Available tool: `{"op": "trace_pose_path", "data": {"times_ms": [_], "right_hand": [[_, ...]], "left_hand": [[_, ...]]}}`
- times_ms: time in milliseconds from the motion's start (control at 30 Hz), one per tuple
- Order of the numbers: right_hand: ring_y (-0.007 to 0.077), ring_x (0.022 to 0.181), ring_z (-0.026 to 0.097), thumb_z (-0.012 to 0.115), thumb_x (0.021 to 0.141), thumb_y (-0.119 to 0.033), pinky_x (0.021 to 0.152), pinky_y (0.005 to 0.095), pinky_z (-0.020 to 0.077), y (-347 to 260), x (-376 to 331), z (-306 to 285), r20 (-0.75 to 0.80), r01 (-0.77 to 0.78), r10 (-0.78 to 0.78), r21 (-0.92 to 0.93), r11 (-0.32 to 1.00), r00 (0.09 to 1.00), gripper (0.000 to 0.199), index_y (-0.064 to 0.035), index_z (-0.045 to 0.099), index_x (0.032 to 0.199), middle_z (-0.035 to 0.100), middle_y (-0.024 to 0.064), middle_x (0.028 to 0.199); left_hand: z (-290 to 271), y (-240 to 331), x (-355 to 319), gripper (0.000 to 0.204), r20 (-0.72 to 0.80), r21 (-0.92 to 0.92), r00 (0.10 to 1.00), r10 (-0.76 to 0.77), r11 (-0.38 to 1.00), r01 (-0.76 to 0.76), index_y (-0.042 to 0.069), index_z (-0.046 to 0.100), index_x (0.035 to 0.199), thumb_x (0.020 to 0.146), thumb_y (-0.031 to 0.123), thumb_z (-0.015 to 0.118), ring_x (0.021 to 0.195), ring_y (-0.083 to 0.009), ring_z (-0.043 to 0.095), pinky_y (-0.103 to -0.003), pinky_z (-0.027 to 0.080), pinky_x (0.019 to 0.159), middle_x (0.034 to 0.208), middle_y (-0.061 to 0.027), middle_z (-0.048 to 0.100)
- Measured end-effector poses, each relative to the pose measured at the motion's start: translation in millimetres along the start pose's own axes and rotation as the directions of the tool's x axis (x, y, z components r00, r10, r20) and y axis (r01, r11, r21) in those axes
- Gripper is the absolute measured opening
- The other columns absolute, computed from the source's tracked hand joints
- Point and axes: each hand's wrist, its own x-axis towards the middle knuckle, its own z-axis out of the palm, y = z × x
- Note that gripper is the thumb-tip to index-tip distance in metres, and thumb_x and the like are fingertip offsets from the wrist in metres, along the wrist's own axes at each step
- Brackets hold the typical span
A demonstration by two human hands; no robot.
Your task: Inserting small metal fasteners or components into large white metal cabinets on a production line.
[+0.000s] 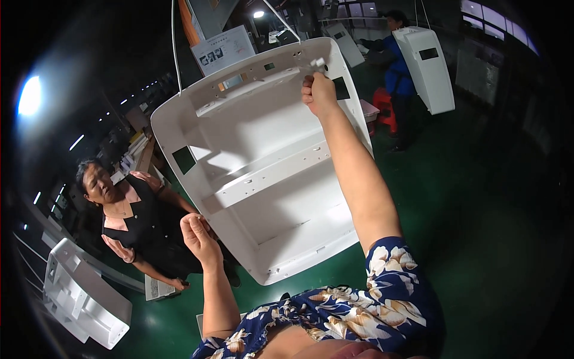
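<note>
A large white moulded shell [269, 194] hangs tilted in front of me, its hollow side facing me, with ribs and square cutouts inside. My right hand [320, 94] is raised to its upper right corner, fingers closed on a small whitish, crumpled-looking thing [320, 64] beside a dark square cutout. The exact kind of that thing is too small and blurred to tell. Beside the shell's left edge, my left hand [200, 239] is closed with its fingertips pinched together. Whatever it holds, if anything, is hidden.
Two white cords [176, 48] run up from the shell. A person in a dark top [140, 206] stands close on the left. Another white shell [86, 296] is at lower left, one more [426, 69] hangs at right near a person in blue [399, 66] and a red stool [385, 107].
</note>
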Motion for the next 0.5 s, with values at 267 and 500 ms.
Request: {"op": "trace_pose_path", "data": {"times_ms": [267, 500], "right_hand": [[0.0093, 0.044, 0.032, 0.04, 0.086, -0.019, 0.035, 0.0226, 0.0193, -8.1, 28.0, 17.9, 0.165, 0.005, 0.043, -0.28, 0.96, 0.985, 0.013, -0.0105, 0.05, 0.087, 0.041, 0.0005, 0.062], [0.01, 0.041, 0.037, 0.039, 0.087, -0.023, 0.033, 0.0239, 0.0243, 19.0, 26.8, 11.6, 0.042, 0.163, -0.165, -0.501, 0.85, 0.985, 0.02, -0.0064, 0.048, 0.082, 0.042, 0.0017, 0.054]], "left_hand": [[2.3, 2.2, -2.9, 0.019, -0.032, -0.028, 0.997, -0.069, 0.997, 0.068, 0.011, 0.043, 0.08, 0.091, 0.025, 0.039, 0.043, 0.0001, 0.029, -0.015, 0.022, 0.036, 0.058, 0.006, 0.037], [4.3, -0.5, -4.8, 0.019, -0.063, -0.016, 0.991, -0.116, 0.993, 0.115, 0.011, 0.044, 0.079, 0.091, 0.025, 0.039, 0.044, 0.0008, 0.027, -0.014, 0.021, 0.038, 0.057, 0.0082, 0.036]]}}
